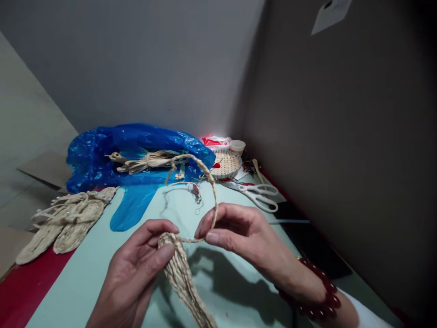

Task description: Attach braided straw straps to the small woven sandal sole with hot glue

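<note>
My left hand (pixel 143 264) pinches the rounded upper end of a woven straw sole (pixel 184 282), its thumb pressed on the near face. The lower end of the sole runs out of view at the bottom. From that rounded end a twisted straw cord (pixel 213 191) leads to my right hand (pixel 235 232), which grips it between thumb and fingers. Beyond the grip the cord loops up and back, its loose end hanging in front of the straw bundle. A dark red bead bracelet circles my right wrist.
A blue plastic bag (pixel 92 155) lies at the back with a straw bundle (pixel 146 161) on it. White-handled scissors (pixel 259 193) and a round woven tray (pixel 228 164) are at back right. Straw sandals (pixel 75 214) sit at the left edge, and a black flat object (pixel 310 241) lies right.
</note>
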Available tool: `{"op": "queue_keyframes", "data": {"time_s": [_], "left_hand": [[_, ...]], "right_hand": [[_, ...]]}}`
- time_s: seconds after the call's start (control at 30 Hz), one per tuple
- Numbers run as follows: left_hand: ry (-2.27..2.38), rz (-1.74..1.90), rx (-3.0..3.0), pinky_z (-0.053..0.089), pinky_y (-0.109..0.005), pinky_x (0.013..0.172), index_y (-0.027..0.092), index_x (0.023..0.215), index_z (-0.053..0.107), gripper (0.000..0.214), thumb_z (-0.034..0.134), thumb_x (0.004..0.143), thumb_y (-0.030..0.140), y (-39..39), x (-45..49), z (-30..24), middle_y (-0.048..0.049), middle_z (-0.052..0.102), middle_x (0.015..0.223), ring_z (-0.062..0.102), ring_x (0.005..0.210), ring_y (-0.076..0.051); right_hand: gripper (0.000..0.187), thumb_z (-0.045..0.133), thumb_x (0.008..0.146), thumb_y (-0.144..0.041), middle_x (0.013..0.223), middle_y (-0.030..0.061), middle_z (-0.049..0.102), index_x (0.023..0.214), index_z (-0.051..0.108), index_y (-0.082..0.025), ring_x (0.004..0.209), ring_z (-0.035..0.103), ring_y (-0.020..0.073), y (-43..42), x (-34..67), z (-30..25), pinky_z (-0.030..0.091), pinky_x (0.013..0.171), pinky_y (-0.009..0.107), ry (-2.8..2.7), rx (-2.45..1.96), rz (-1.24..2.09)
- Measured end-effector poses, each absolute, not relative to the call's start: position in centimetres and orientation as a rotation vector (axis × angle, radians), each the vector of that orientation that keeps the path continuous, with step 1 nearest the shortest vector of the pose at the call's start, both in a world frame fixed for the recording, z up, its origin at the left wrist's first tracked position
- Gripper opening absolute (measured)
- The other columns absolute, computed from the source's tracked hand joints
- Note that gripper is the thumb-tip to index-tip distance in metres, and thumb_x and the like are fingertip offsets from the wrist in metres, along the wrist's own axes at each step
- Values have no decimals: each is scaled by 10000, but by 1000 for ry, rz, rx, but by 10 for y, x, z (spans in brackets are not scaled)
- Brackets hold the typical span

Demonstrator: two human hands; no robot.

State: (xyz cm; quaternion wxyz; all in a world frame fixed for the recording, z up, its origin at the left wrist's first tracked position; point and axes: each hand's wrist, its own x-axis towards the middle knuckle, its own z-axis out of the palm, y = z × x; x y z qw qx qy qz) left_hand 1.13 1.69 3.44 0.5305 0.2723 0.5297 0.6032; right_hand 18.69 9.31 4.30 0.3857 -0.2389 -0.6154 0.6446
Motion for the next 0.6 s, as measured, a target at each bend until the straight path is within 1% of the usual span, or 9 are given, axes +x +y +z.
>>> {"op": "queue_keyframes", "data": {"time_s": [0.1, 0.17, 0.33, 0.43, 0.5, 0.6], "left_hand": [[1290, 1442, 587, 503, -206, 591, 243, 857, 727, 345, 918, 596, 363, 17, 11, 34, -27, 708, 672, 626, 620, -149], [1300, 1445, 562, 520, -219, 602, 242, 862, 723, 355, 923, 589, 352, 18, 9, 31, -25, 706, 691, 633, 642, -158], [1319, 1434, 563, 535, -234, 605, 253, 867, 716, 348, 922, 605, 351, 19, 5, 26, -20, 703, 721, 625, 652, -163], [1338, 1427, 567, 524, -224, 568, 256, 848, 716, 386, 944, 560, 374, 20, 5, 27, -19, 705, 701, 614, 623, -157], [1345, 1422, 551, 522, -226, 566, 265, 836, 715, 406, 958, 528, 368, 20, 5, 28, -13, 706, 691, 615, 615, -157], [1367, 1417, 560, 530, -245, 573, 268, 850, 712, 392, 949, 552, 361, 21, 4, 28, -10, 705, 704, 623, 617, -167]], "right_hand": [[63, 755, 874, -224, 863, 25, 757, 842, 741, -172, 845, 682, 156, 85, 191, 38, 530, 816, 269, -1620, -621, 1525], [22, 756, 863, -162, 859, 37, 781, 842, 759, -161, 829, 708, 158, 80, 191, 36, 543, 808, 260, -1671, -607, 1414], [47, 760, 844, -78, 849, 68, 816, 858, 780, -118, 822, 742, 147, 72, 189, 35, 547, 829, 219, -1759, -506, 1118], [61, 750, 843, -47, 860, 81, 820, 877, 771, -92, 824, 740, 142, 70, 189, 34, 546, 853, 212, -1793, -470, 1010], [77, 749, 843, -41, 861, 78, 821, 892, 766, -97, 821, 737, 142, 70, 188, 32, 552, 855, 216, -1805, -454, 969], [86, 760, 841, -59, 844, 65, 817, 901, 752, -121, 796, 733, 144, 69, 187, 29, 563, 845, 232, -1801, -448, 937]]}}
